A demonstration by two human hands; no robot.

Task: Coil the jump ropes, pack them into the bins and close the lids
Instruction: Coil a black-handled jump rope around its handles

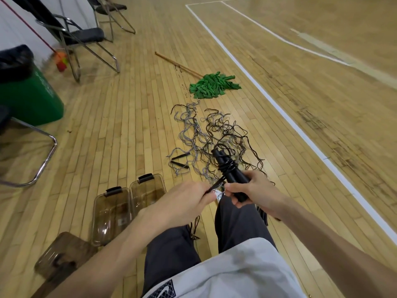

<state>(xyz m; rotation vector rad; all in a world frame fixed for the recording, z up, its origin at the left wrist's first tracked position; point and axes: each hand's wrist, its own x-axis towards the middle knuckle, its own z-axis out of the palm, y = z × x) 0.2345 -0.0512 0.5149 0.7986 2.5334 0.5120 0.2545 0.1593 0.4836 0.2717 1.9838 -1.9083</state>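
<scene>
Above the knees, just ahead of the lap, the right hand [255, 190] is gripping a pair of black handles [233, 175] held side by side, its fingers curling round their lower half. Their long axis is pointing up and away from the body, tilting a little to the left, and a few turns of black cord [226, 167] are sitting around their middle. The left hand [184, 201] is pinching the free length of that cord just beside the handles, on their left, so the strand is stretching short and taut between the two hands, roughly across the handles' axis. The next turn seems to depend on that crossing: the left hand, being nearer the loose cord, would have to carry it round the handles while the right hand steadies them. Ahead on the wooden floor [129, 117], a tangle of jump ropes [214, 134] is lying uncoiled, well apart from the hands. Two clear bins [94, 220] are standing open to the left of the knees, their lids [62, 252] lying nearer the body; whether anything is packed inside is hard to tell.
</scene>
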